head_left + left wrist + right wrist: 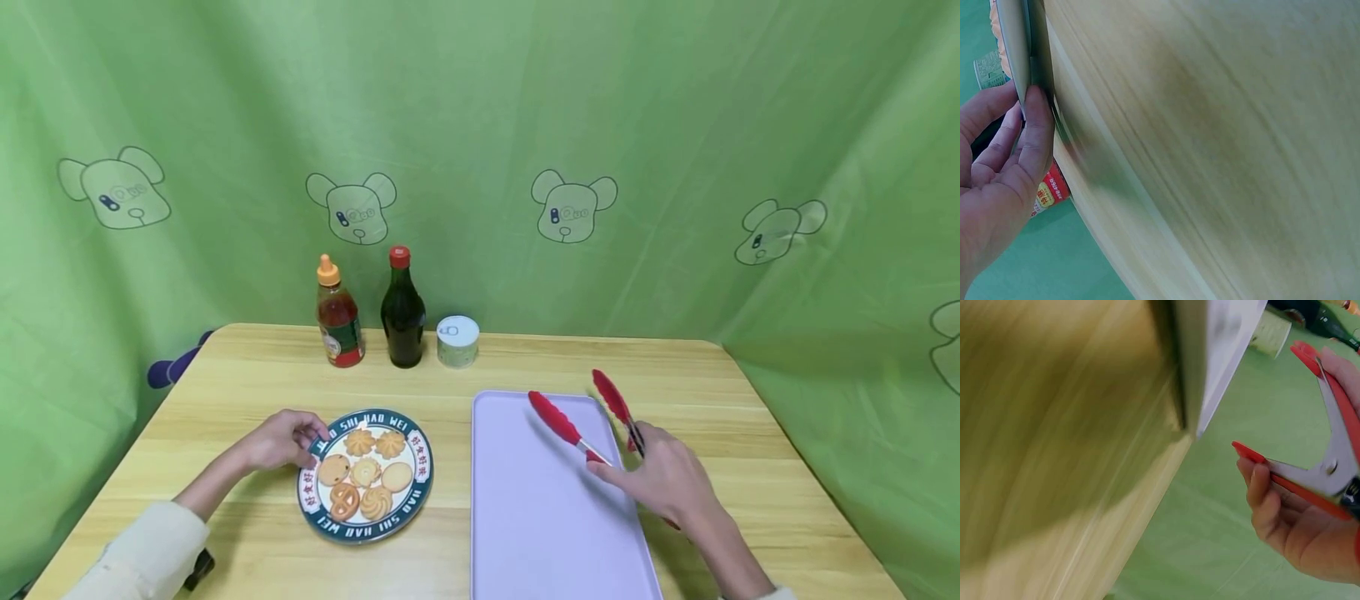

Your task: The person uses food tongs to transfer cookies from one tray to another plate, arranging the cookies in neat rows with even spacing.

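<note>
At the left, my left hand (pixel 281 440) pinches the edge of a round plate (pixel 363 532) with a dark teal, lettered rim. The left wrist view shows the thumb on the upper side and fingers (pixel 1036 128) beneath the rim. Several cookies (pixel 365 472) lie on the plate, one of them pretzel-shaped. My right hand (pixel 667 475) holds a pair of metal tongs (pixel 557 418) with red tips over the right side of a lilac tray (pixel 540 508). The tong arms are spread apart with nothing between the tips. In the right wrist view, the tongs' grips (pixel 1333 447) lie between thumb and fingers.
Along the back of the wooden table (pixel 247 375) stand a red sauce bottle (pixel 340 327) with an orange cap, a dark bottle (pixel 403 321) with a red cap, and a small can (pixel 457 343). A green curtain (pixel 465 100) hangs close behind.
</note>
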Motion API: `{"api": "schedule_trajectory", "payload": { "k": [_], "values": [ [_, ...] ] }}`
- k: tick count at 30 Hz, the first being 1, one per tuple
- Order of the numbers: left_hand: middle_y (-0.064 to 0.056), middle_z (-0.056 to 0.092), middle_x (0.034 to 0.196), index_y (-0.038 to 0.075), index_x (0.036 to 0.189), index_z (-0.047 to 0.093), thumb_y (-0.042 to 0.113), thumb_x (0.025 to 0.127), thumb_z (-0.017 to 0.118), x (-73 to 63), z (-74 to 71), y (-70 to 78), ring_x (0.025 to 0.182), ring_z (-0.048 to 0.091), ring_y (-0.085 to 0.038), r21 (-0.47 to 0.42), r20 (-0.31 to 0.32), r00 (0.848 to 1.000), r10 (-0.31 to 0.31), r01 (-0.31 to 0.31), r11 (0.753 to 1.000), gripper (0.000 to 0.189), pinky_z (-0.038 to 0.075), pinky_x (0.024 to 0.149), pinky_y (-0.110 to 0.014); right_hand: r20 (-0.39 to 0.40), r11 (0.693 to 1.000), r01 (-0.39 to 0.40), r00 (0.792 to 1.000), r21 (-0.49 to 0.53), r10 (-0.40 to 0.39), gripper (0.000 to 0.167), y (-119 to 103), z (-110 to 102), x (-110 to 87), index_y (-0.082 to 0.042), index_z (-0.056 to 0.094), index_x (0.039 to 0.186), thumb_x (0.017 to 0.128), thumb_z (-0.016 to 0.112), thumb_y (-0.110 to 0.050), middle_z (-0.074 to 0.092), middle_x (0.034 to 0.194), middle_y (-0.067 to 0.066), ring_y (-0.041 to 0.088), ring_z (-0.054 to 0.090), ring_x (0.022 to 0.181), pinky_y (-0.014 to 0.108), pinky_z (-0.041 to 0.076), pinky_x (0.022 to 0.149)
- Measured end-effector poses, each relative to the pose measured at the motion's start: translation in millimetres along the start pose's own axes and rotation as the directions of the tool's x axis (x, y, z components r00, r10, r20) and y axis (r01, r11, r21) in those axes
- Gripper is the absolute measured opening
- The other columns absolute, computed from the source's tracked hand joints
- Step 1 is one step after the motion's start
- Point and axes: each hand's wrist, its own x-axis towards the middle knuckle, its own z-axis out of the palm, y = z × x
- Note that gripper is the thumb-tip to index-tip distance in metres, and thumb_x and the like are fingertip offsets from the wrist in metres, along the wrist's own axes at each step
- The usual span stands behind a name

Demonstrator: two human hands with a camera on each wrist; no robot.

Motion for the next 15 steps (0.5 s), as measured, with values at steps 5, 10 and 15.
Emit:
{"api": "schedule_trajectory", "payload": {
  "k": [5, 10, 15],
  "values": [
    [-0.01, 0.06, 0.097, 0.0, 0.103, 0.062, -0.004, 0.067, 0.075, 0.5, 0.3, -0.8, 0.086, 0.055, -0.02, 0.002, 0.004, 1.0, 0.007, -0.007, 1.0, 0.038, 0.051, 0.078, -0.032, -0.021, 0.995, -0.065, 0.998, -0.074, 0.064, 0.078, 20, -3, 1.9, -0.001, 0.055, 0.092, 0.07, 0.06, -0.076, 0.052, 0.071, 0.006, 0.019, 0.046, 0.059, 0.027, 0.033, 0.048],
    [-0.01, 0.06, 0.097, -0.001, 0.103, 0.062, -0.004, 0.067, 0.074, -0.7, -0.1, 1.0, 0.085, 0.055, -0.02, -0.003, 0.004, 1.0, 0.005, -0.005, 1.0, 0.039, 0.052, 0.077, -0.032, -0.039, 0.988, -0.126, 0.992, -0.087, 0.123, 0.085, 37, -2, 7.4, 0.005, 0.052, 0.096, 0.072, 0.056, -0.076, 0.053, 0.074, 0.011, 0.022, 0.048, 0.06, 0.029, 0.034, 0.046],
    [-0.01, 0.06, 0.097, 0.0, 0.103, 0.062, -0.004, 0.067, 0.074, -1.4, -0.5, 2.2, 0.085, 0.055, -0.02, -0.001, 0.004, 1.0, -0.003, 0.003, 1.0, 0.038, 0.052, 0.076, -0.032, -0.051, 0.981, -0.173, 0.984, -0.086, 0.169, 0.089, 49, -2, 12.9, 0.008, 0.051, 0.096, 0.072, 0.056, -0.077, 0.056, 0.078, 0.017, 0.024, 0.05, 0.059, 0.03, 0.034, 0.045]
  ]
}}
